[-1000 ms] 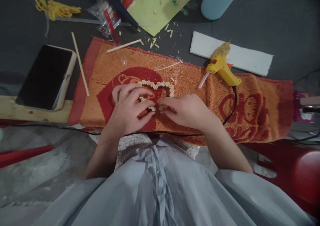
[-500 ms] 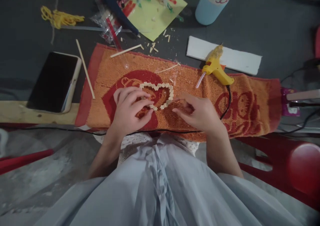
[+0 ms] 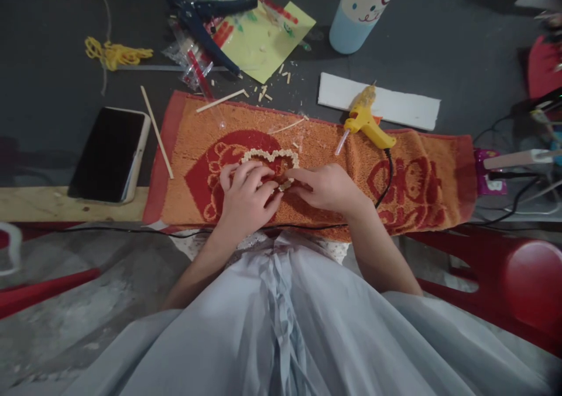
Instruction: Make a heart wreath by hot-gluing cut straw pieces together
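Note:
A heart-shaped outline (image 3: pixel 273 155) built of small pale wooden pieces lies on an orange and red towel (image 3: pixel 325 200). My left hand (image 3: pixel 251 192) rests over its left and lower side, fingers curled onto the pieces and covering part of them. From the right, my right hand (image 3: pixel 322 188) pinches the heart's lower right edge between thumb and fingers. The bottom tip is partly hidden by both hands. A yellow glue gun (image 3: pixel 366 121) lies beyond my right hand, its front part on a white strip (image 3: pixel 406 106).
A phone (image 3: pixel 109 153) and a thin stick (image 3: pixel 157 133) lie at the left. Behind the towel are dark-handled pliers (image 3: pixel 208 39), yellow paper (image 3: pixel 272 36), scattered wood bits (image 3: pixel 264 93) and a bottle (image 3: pixel 351 30). Yellow string (image 3: pixel 118 54) is farther left; a black cable (image 3: pixel 389 179) trails from the glue gun.
My right hand has moved left from beside the heart and now grips its lower right edge. My left hand has shifted slightly toward the heart's bottom. The camera view has also shifted.

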A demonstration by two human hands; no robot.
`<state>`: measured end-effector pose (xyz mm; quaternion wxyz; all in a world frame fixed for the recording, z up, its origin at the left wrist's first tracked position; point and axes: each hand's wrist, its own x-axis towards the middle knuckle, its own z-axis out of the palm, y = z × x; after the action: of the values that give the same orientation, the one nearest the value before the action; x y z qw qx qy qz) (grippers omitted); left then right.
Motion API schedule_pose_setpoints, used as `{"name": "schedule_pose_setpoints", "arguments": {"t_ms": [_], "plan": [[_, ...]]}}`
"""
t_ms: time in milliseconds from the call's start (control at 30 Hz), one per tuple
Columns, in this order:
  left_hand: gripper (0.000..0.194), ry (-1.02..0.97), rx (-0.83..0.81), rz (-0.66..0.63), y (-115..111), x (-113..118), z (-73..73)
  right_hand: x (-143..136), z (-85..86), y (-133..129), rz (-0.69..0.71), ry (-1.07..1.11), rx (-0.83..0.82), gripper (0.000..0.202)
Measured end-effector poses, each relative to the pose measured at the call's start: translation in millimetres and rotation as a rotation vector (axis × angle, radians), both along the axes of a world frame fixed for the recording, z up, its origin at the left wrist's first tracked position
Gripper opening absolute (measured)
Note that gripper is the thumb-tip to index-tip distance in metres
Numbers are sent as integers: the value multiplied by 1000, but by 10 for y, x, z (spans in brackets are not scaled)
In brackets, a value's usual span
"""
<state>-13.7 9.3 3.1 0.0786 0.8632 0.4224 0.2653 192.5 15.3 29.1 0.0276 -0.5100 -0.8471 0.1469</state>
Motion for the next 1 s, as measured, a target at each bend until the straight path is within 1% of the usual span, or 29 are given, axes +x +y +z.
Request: {"name": "schedule_pose_setpoints", "arguments": {"t_ms": [100, 200, 400, 533, 733, 1000], "plan": [[8, 0, -11, 1, 2, 2, 6, -5, 14, 46, 58, -38, 9, 31], [8, -7, -21, 1, 1, 15, 8, -2, 17, 88, 81, -37, 2, 30], [9, -14, -24, -11, 14, 31, -5, 8, -17, 116, 78, -42, -4, 31], [10, -20, -57, -14, 21, 32, -3, 13, -49, 123, 84, 4, -13, 32], [11, -25, -59, -16, 24, 46, 9, 19, -75, 154, 122, 72, -20, 32], [11, -21, -39, 1, 19, 57, 11, 17, -118, 161, 160, 76, 22, 30]]}}
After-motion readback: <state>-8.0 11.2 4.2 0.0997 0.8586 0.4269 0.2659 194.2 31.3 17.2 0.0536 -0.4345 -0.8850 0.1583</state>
